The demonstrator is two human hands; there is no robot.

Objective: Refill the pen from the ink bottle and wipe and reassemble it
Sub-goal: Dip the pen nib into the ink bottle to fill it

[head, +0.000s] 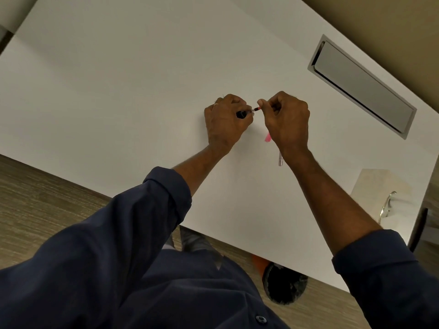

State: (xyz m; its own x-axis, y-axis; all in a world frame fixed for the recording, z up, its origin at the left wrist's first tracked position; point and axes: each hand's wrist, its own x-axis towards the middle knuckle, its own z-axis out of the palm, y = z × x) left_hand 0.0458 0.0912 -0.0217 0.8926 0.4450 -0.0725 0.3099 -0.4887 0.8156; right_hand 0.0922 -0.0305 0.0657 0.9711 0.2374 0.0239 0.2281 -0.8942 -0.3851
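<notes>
Black and slim, the pen section point(242, 114) lay nearly level just above the white desk point(118, 91). Its long axis ran left to right, with the red-tipped thin end pinched by the right hand point(286, 117) and the thick end gripped by the left hand point(225, 122). A pink pen piece point(267, 137) lay by the right wrist. The desk ran wide to the left, and a grey metal hatch point(361, 89) sat well apart on the right.

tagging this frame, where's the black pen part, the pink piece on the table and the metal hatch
black pen part point(241, 114): head view, its dark barrel
pink piece point(267, 138): head view, its visible middle
metal hatch point(361, 89): head view, centre of its flap
</notes>
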